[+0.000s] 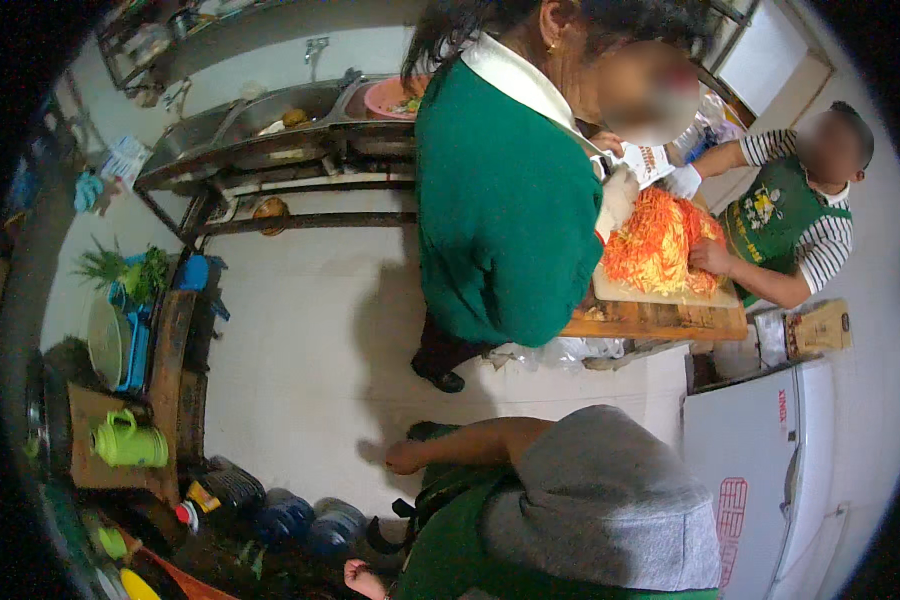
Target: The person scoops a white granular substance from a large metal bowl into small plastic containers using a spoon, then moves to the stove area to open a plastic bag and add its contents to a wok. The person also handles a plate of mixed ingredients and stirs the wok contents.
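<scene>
My right hand (405, 456) hangs over the tiled floor at the end of a bent bare forearm, below a grey sleeve (607, 487). Nothing shows in it, and its fingers are too blurred to make out. Low in the picture my left hand (364, 577) looks curled beside my green apron (450, 551); its inner side is hidden. A white cutting board (667, 296) on a wooden table (645, 324) bears a heap of orange and pale shredded vegetables (660, 240). My hands are apart from it.
A co-worker in a green top (502, 202) handles a white printed packet (647, 163). Across the table, another person's bare hand (711, 256) touches the shreds. A chest freezer (742, 435) stands right; metal sinks (270, 105) line the wall. Water bottles (337, 525) and a green jug (130, 440) are left.
</scene>
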### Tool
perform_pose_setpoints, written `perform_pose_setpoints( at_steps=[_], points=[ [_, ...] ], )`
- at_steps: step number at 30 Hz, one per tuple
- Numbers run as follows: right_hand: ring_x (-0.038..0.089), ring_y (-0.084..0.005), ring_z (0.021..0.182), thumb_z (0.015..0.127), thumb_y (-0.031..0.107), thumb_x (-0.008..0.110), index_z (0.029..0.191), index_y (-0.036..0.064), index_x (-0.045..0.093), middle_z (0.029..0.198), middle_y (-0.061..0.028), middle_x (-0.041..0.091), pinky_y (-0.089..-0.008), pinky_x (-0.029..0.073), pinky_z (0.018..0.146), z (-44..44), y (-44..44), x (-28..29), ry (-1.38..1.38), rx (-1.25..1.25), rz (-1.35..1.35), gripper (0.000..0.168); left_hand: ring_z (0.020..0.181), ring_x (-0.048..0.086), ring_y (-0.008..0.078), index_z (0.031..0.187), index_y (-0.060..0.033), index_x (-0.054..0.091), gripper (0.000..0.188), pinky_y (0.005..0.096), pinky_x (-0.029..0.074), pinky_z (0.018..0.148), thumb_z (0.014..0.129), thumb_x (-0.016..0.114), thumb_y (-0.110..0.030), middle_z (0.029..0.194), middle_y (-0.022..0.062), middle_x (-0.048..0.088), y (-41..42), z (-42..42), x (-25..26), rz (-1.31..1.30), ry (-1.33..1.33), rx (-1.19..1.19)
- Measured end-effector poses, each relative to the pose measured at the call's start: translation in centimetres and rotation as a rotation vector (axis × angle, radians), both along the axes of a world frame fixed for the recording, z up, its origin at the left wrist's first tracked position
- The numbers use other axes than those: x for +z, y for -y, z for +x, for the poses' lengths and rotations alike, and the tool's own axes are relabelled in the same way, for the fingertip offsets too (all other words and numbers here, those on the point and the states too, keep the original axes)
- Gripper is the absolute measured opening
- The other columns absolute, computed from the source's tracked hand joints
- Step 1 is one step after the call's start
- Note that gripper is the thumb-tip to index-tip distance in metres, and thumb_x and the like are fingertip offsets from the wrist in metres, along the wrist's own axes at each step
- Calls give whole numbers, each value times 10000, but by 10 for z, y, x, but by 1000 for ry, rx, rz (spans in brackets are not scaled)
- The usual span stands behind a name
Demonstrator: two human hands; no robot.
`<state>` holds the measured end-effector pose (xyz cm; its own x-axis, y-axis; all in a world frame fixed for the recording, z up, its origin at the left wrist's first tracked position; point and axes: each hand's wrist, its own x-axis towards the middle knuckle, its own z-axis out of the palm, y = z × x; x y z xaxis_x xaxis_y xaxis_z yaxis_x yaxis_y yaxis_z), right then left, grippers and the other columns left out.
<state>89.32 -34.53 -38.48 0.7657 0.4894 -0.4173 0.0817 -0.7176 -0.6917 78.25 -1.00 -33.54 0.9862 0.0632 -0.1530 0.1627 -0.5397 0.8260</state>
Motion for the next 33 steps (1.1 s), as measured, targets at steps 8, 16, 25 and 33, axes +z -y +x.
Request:
perform_pose_setpoints(
  at_steps=[8,16,25,33],
  points=[
    [571,-291,656,743,122,600,738,-1,624,755,-146,599,-441,487,560,164,43,-39,288,199,-408,126,556,499,175,694,-22,531,174,305,389,502,817,500,-141,640,94,535,24,230,8,-10,20,-127],
    [595,-296,747,758,109,582,818,-5,652,854,-163,619,-459,501,602,318,114,-37,82,-271,-376,147,559,500,176,693,-25,543,189,304,389,506,819,502,-159,637,104,540,89,399,40,-73,44,-173],
    [588,-303,708,789,161,570,838,9,646,806,-165,613,-472,479,598,301,179,-104,-174,-625,-284,177,563,502,178,691,-28,557,206,302,389,510,821,505,-179,633,116,545,102,555,15,-176,-22,-185],
    [609,-307,727,803,227,567,833,12,661,806,-146,623,-479,490,620,317,209,-133,-83,-470,-851,236,482,396,158,595,-62,457,289,287,327,463,848,479,-201,540,59,429,101,755,38,-149,102,-303]
  ],
)
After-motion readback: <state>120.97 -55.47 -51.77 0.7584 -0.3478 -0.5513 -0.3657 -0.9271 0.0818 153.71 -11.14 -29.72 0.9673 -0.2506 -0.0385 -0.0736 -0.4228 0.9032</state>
